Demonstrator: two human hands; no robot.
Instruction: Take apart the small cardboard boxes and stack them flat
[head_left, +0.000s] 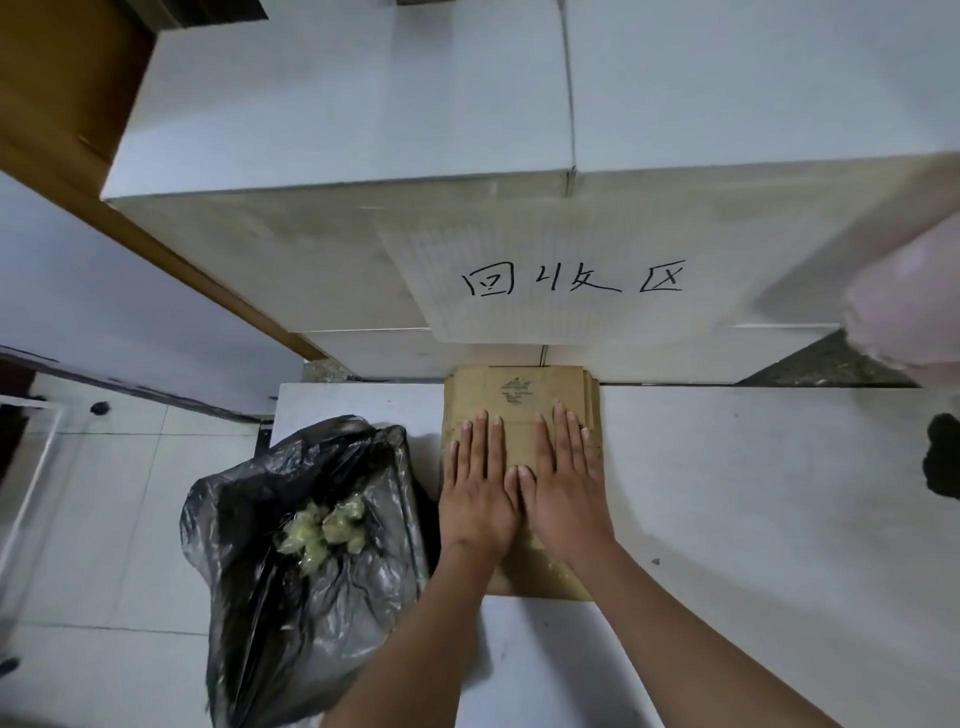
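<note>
Stack (519, 400): brown flattened cardboard, lying flat on the white table (727, 493), far edge touching the base of the white cartons; layered edges visible along its right side.
Stack marking: a cut-out or printed mark near the far edge, too blurred to read.
Left hand (480, 488): palm down, fingers straight and together, pressing flat on the stack's left half.
Right hand (563, 491): palm down, fingers straight, pressing flat on the right half; thumbs of both hands touching at the middle.
Grip: none, both hands spread flat, nothing held.
Sign (571, 283): pale sheet fixed to the front of the cartons just behind the stack, handwritten in black "回收区".
Cartons (363, 130): large white boxes stacked beyond the table, unmarked apart from the sign.
Bag (311, 545): black plastic, open, just left of the stack at the table edge, holding crumpled pale yellowish tape or film (324, 530).
Floor (104, 519): light tiles, left of the table.
Right edge: blurred pinkish shape (904, 306) and a dark object (943, 462), neither identifiable.
</note>
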